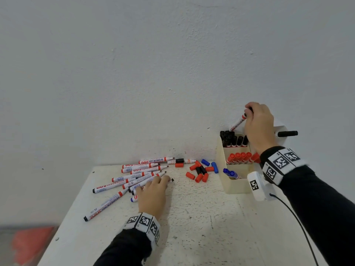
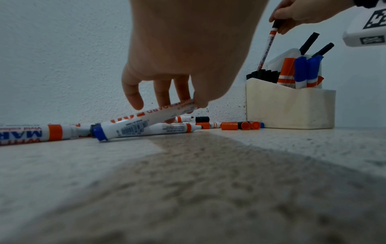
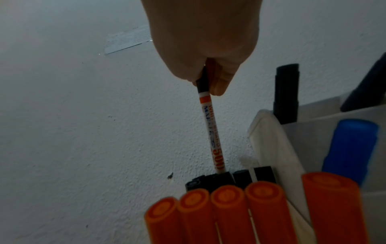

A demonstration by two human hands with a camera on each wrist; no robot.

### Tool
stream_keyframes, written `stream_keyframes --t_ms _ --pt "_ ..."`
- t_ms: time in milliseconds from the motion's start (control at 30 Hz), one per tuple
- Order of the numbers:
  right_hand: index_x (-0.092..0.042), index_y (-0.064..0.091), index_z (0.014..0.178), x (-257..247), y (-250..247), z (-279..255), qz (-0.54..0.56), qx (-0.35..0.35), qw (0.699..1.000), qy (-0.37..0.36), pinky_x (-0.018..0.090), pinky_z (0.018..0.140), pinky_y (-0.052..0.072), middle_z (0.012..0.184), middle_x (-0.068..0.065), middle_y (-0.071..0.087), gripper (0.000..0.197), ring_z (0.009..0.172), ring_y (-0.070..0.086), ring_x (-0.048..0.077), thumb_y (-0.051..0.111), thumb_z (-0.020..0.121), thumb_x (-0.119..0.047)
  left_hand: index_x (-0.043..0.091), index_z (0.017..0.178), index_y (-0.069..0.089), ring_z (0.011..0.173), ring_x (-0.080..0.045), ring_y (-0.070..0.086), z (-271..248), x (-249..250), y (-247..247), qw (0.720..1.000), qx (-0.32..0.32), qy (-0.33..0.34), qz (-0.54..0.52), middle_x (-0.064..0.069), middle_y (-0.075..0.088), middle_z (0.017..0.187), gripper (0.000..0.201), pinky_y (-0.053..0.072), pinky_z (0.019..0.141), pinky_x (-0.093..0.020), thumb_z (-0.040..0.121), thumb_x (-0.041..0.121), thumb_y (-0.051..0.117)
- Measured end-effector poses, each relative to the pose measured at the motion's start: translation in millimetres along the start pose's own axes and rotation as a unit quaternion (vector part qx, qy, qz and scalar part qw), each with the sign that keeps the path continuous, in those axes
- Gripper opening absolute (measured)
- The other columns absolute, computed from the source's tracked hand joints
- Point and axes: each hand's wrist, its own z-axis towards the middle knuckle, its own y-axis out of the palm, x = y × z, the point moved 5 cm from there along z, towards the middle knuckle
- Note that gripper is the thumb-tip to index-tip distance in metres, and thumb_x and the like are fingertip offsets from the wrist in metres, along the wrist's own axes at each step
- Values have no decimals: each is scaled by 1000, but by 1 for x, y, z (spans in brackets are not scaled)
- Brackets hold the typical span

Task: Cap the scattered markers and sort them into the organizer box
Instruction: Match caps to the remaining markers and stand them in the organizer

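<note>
Roughly half the job looks done to me: the organizer box (image 1: 235, 186) by the wall already holds capped black, red and blue rows, while uncapped markers (image 1: 142, 170) and loose caps (image 1: 199, 172) lie on the table (image 1: 201, 227). My right hand (image 1: 258, 125) pinches a black-capped marker (image 3: 211, 132) over the black row; my left hand (image 1: 152, 194) lifts a blue-ended marker (image 2: 144, 121) with curled fingertips. Barrels read "WHITEBOARD MARKER 500"
</note>
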Motion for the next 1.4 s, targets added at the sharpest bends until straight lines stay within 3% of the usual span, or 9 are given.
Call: stream_keyframes --t_ms 100,267,400,533,600,767,1067,1267,1400 --pt "2 56 115 -6 3 6 -14 -18 999 -28 11 77 29 112 23 52 26 93 51 25 37 98 -4 32 135 34 123 -18 46 1 0 2 1000 -13 5 -6 7 45 134 36 26 109 -50 101 21 33" --pt "5 57 113 -5 -2 9 -48 13 996 -71 32 83 41 110 25 54 26 98 54 35 38 96 -1 30 134 36 125 -19 45 3 -2 8 999 -39 5 -22 5 44 137 35 31 108 -47 100 21 36" --pt "3 55 113 10 11 6 -46 -37 998 -30 43 83 46 108 24 55 25 97 55 36 39 97 -5 31 134 37 127 -18 43 4 -4 11 998 -53 3 -25 6 43 139 36 29 108 -46 99 21 37" --pt "2 50 105 22 27 -1 -29 -89 994 61 40 78 43 101 24 56 14 91 54 35 47 94 -7 32 135 37 127 -17 43 5 -3 11 999 -48 6 -22 7 43 139 36 29 108 -45 100 21 36" --pt "5 53 101 24 32 -6 -64 -103 991 65 35 80 40 105 23 52 14 95 51 35 50 92 -7 32 135 36 126 -17 44 6 -3 11 999 -35 11 -21 7 44 138 35 29 108 -44 101 24 32" --pt "6 56 100 22 45 -3 -150 -147 977 42 43 82 42 103 25 57 17 96 53 37 50 92 -7 35 136 33 122 -15 47 6 -2 9 999 -4 30 -28 8 45 135 34 30 107 -40 102 30 27" --pt "7 50 105 24 47 3 -205 -171 957 114 41 74 45 107 28 56 18 96 57 42 46 94 -6 36 134 34 121 -15 48 5 -2 9 999 7 44 -24 10 47 134 34 30 106 -39 102 31 25" --pt "0 60 106 23 51 -9 -288 -260 917 90 34 85 45 109 16 62 22 103 59 30 42 93 -4 38 135 33 119 -13 49 5 0 8 998 11 55 -29 10 48 130 35 32 105 -39 102 35 23" --pt "0 56 116 17 52 -14 -239 -288 918 132 30 93 41 119 14 60 27 112 56 26 37 97 -7 37 136 34 108 -11 53 5 0 8 996 16 64 -59 8 49 123 36 43 94 -33 101 38 23"
